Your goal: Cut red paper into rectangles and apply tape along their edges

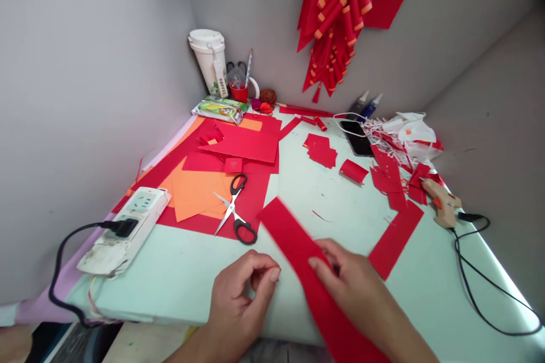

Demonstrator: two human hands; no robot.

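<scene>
Right hand (349,275) is pinching red paper strip (292,232).
Left hand (240,292) is touching thumb to forefinger; black-handled scissors (232,206) are lying beyond those fingertips.

The paper strip (317,292) is plain red, the bench (183,272) pale mint, the scissors (231,209) black-handled, the glue gun (443,204) beige.
</scene>
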